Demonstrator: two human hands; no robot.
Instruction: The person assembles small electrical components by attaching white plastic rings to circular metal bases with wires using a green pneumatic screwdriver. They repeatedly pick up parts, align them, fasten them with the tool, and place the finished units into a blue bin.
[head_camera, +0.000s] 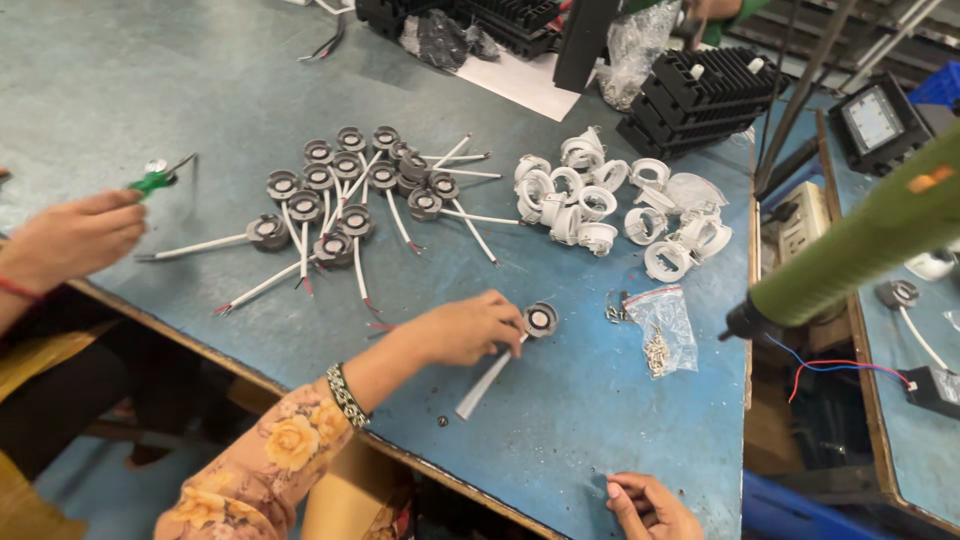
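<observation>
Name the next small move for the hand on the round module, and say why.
Probably draw the round module back toward the right hand at the table edge: the left hand grips it, but the right hand sits well apart.

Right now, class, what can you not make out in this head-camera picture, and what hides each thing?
- Right hand: cut off by the bottom edge, so its grip is unclear.
- Left hand: its own knuckles hide its hold on the white cable.
- Clear bag: its contents are too small to tell.
- Green tool: blurred and cut off by the right edge.
</observation>
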